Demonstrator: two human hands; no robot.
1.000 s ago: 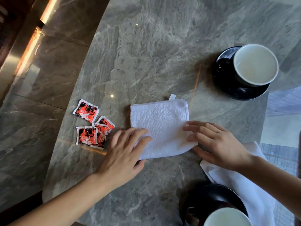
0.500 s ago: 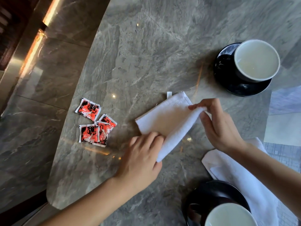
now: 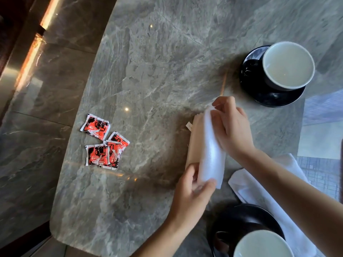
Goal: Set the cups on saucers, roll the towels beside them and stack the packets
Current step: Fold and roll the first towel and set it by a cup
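Observation:
A white towel (image 3: 209, 149) lies on the grey marble table (image 3: 157, 71), partly rolled into a tube. My left hand (image 3: 193, 193) grips its near end and my right hand (image 3: 230, 127) holds its far end. A second white towel (image 3: 259, 193) lies unrolled under my right forearm. One white cup (image 3: 288, 64) stands on a black saucer (image 3: 269, 95) at the far right. Another cup (image 3: 263, 245) sits on a black saucer (image 3: 241, 217) at the bottom edge. Three red packets (image 3: 104, 141) lie loose at the left, two overlapping.
The table's rounded edge (image 3: 57, 210) runs down the left side, with dark polished floor (image 3: 33, 108) beyond. A pale patterned surface (image 3: 323, 138) shows at the right edge.
The towel lay flat under both hands a second ago. It has since been lifted at its right side and rolled leftward into a tube, turned roughly lengthwise away from me.

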